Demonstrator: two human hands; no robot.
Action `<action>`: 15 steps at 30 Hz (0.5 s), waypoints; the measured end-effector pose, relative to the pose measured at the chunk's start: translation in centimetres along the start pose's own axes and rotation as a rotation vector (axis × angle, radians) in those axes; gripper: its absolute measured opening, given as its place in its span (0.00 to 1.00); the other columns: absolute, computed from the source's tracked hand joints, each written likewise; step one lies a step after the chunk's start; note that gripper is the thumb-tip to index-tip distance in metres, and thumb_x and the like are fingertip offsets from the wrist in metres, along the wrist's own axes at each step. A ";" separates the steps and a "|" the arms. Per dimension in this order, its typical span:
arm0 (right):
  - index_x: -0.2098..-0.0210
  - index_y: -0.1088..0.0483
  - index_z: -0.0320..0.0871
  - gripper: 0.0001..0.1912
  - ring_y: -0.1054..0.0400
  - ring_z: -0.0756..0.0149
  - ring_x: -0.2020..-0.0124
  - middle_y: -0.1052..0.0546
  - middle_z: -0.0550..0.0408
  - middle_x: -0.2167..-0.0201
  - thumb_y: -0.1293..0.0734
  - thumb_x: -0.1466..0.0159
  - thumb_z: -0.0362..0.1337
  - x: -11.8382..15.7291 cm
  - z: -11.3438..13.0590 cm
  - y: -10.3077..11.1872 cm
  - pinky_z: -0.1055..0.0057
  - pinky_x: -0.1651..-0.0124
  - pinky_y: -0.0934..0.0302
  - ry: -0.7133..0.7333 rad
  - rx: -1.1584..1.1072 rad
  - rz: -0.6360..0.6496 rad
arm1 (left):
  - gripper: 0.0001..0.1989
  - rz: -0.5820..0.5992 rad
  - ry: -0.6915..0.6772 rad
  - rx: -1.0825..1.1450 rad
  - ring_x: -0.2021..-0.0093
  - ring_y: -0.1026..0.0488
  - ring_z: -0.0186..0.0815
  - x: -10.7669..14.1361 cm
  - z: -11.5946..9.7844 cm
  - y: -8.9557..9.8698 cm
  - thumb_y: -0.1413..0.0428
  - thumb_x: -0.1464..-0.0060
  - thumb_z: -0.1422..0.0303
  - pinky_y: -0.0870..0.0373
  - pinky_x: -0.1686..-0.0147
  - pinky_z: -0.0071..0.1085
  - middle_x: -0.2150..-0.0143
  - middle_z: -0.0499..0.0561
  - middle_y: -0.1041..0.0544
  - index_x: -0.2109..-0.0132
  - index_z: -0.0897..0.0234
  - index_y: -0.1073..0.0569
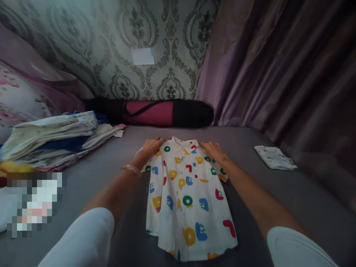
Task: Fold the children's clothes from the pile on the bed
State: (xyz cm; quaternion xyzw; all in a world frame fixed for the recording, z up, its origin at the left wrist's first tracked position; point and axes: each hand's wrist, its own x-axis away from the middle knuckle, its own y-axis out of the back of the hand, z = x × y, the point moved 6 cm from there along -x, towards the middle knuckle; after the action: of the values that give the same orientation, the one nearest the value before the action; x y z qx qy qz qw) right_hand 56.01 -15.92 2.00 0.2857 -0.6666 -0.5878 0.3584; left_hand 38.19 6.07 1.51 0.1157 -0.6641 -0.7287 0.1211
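Observation:
A white short-sleeved shirt [191, 207] printed with colourful letters lies front side up on the grey bed sheet, its collar [185, 146] pointing away from me. My left hand [152, 146] is at the shoulder on the left, fingers closed together on the cloth. At the opposite shoulder, my right hand [213, 150] grips the fabric in the same way. Both sleeves lie partly beneath my hands and wrists. The shirt body is spread out, with soft creases down the button front and an uneven hem close to me.
A folded white garment [274, 157] rests on the sheet to the right. Clothes [55, 135] are heaped at the left, near a floral pillow [19, 96]. A black and red long bag [152, 113] lies along the wall. Purple curtains [250, 63] hang at the right.

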 end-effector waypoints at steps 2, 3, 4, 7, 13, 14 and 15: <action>0.45 0.31 0.46 0.21 0.29 0.55 0.51 0.23 0.41 0.53 0.50 0.28 0.39 -0.3 -0.1 -0.4 0.60 0.50 0.41 -0.010 -0.023 -0.005 | 0.17 0.004 -0.008 0.005 0.56 0.25 0.41 -0.2 -0.1 -0.5 0.56 0.37 0.73 0.32 0.60 0.33 0.50 0.60 0.27 0.43 0.62 0.33; 0.46 0.30 0.46 0.21 0.29 0.55 0.51 0.23 0.42 0.54 0.50 0.28 0.40 -0.5 -0.1 -0.7 0.60 0.50 0.42 -0.016 -0.036 -0.008 | 0.17 0.011 -0.005 0.008 0.56 0.25 0.41 -0.4 -0.1 -0.8 0.56 0.37 0.73 0.32 0.60 0.33 0.50 0.60 0.27 0.44 0.62 0.33; 0.47 0.30 0.46 0.21 0.29 0.55 0.51 0.23 0.42 0.54 0.49 0.28 0.41 -0.6 -0.1 -0.9 0.61 0.49 0.42 -0.025 -0.051 -0.012 | 0.16 0.021 0.002 0.015 0.56 0.25 0.41 -0.5 -0.1 -1.1 0.56 0.36 0.72 0.32 0.60 0.33 0.50 0.60 0.27 0.44 0.62 0.33; 0.47 0.30 0.45 0.21 0.29 0.54 0.50 0.23 0.41 0.52 0.48 0.29 0.43 -1.0 -0.6 -1.4 0.61 0.49 0.42 -0.063 -0.112 -0.032 | 0.16 0.022 0.058 0.062 0.56 0.25 0.42 -0.5 0.1 -1.5 0.59 0.34 0.68 0.32 0.59 0.34 0.50 0.60 0.27 0.45 0.63 0.32; 0.59 0.24 0.41 0.33 0.26 0.59 0.58 0.20 0.43 0.60 0.55 0.28 0.52 0.0 -4.3 -1.6 0.70 0.60 0.37 -0.143 -0.315 0.005 | 0.19 -0.213 0.168 0.139 0.46 0.30 0.45 3.3 3.1 0.3 0.58 0.35 0.63 0.35 0.50 0.39 0.46 0.61 0.30 0.42 0.63 0.34; 0.62 0.23 0.41 0.35 0.25 0.60 0.61 0.20 0.45 0.63 0.56 0.28 0.52 0.4 -5.2 -1.7 0.71 0.62 0.37 -0.148 -0.343 0.023 | 0.19 -0.216 0.193 0.160 0.48 0.29 0.45 4.6 4.1 0.3 0.57 0.35 0.62 0.34 0.51 0.39 0.46 0.61 0.30 0.42 0.64 0.33; 0.65 0.23 0.41 0.35 0.25 0.61 0.64 0.19 0.46 0.66 0.56 0.28 0.52 1.0 -6.1 -1.7 0.72 0.64 0.36 -0.150 -0.364 0.027 | 0.20 -0.226 0.202 0.184 0.51 0.28 0.44 6.0 5.1 0.2 0.56 0.36 0.61 0.33 0.52 0.38 0.47 0.62 0.29 0.43 0.65 0.33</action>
State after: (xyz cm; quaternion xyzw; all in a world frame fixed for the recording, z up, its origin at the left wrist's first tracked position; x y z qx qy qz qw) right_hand 60.37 -20.51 0.75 0.1626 -0.5778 -0.7136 0.3612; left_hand 30.85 8.89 2.09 0.2726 -0.6953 -0.6584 0.0933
